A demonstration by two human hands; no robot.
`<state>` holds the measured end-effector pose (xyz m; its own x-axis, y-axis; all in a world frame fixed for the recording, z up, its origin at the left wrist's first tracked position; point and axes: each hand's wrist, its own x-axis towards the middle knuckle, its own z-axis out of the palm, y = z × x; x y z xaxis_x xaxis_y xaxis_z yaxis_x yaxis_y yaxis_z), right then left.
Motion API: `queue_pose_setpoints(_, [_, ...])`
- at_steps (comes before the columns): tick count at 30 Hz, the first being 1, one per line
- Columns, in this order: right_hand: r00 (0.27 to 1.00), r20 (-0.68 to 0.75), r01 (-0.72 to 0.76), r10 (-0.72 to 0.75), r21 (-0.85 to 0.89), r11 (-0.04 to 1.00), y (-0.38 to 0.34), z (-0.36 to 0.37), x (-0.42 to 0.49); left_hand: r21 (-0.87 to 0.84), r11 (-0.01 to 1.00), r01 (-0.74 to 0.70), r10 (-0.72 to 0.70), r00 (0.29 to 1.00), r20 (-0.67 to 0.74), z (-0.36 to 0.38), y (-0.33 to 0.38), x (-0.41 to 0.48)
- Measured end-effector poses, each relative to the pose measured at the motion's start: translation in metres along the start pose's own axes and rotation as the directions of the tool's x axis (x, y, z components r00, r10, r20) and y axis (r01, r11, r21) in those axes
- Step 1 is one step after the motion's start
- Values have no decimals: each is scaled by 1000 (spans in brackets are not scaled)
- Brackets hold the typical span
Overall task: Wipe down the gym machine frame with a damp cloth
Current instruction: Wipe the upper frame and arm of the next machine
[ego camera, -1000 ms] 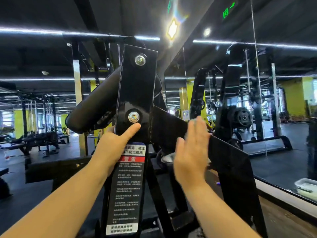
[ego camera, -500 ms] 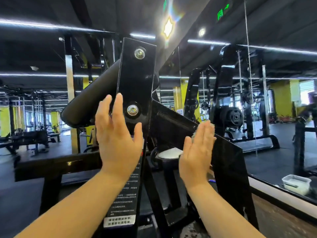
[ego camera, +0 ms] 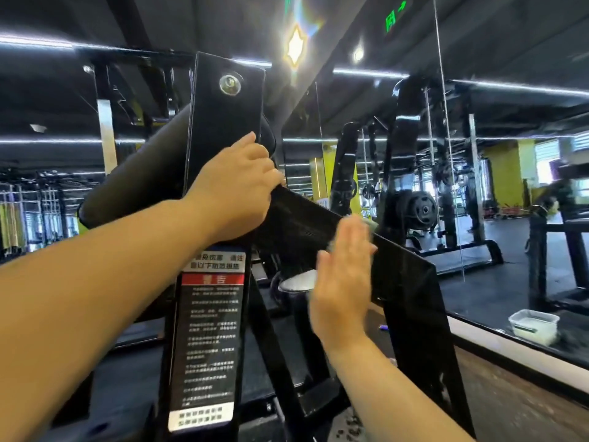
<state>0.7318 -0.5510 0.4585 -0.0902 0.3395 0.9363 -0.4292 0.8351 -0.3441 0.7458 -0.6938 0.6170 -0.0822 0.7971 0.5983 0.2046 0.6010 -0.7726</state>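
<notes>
Item: right grip. Fingers straight and pressed together, palm flat against slanted glossy black steel frame beam; motion-blurred.

Item: pale cloth. Apparently trapped between that palm and the beam, only a blurred edge showing past the fingertips.

Item: left grip. Fingers curled round the far edge of upright glossy black steel plate, just up-slope of the right grip, bracing.

Step in hand, by judgement: wiping stroke, mid-beam.

Next move, by judgement: cloth kept flat under the palm and carried along the slope, either down-slope to the bend or up-slope, the latter only with the left grip lifted clear first.

Edges: beam's top edge at the right fingertips, an easy place for cloth to slip over; bend and downward leg beyond the right grip, on the side away from the left.

Below the left grip: red-and-black printed warning label. Behind it: black padded roller.

Open room: beam face down-slope of the right grip bare as far as the bend; wall mirror beyond the beam, well apart; pale plastic tub low by the mirror, out of the stroke.
</notes>
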Motion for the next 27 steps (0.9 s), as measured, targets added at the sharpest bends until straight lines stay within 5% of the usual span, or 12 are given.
queue_pose_setpoints(6, [919, 145, 385, -367, -133, 913, 12, 0, 9, -96, 995, 20, -29, 995, -99, 3, 1, 0])
queue_pose_setpoints(10, [978, 118, 183, -171, -107, 977, 68, -37, -5, -147, 984, 100, -121, 982, -142, 8, 10, 3])
queue_pose_setpoints(14, [999, 22, -41, 41, 8, 999, 24, -16, 2, -155, 979, 131, -158, 971, -180, 14, 11, 4])
queue_pose_setpoints(18, [973, 42, 228, -227, -28, 973, -37, 23, 12, -178, 981, 80, -114, 975, -192, 8, 8, 4])
queue_pose_setpoints(22, [907, 152, 411, -392, -121, 904, 0, 7, 14, -178, 983, 55, -89, 977, -192, 8, 6, 3])
queue_pose_setpoints(24, [939, 148, 335, -312, -172, 927, 40, -13, 3, -195, 978, 67, -103, 978, -181, 10, 6, 2])
queue_pose_setpoints(27, [996, 78, -24, 41, -199, 980, 75, -37, -10, -209, 976, 66, -104, 978, -179, 10, 5, 0])
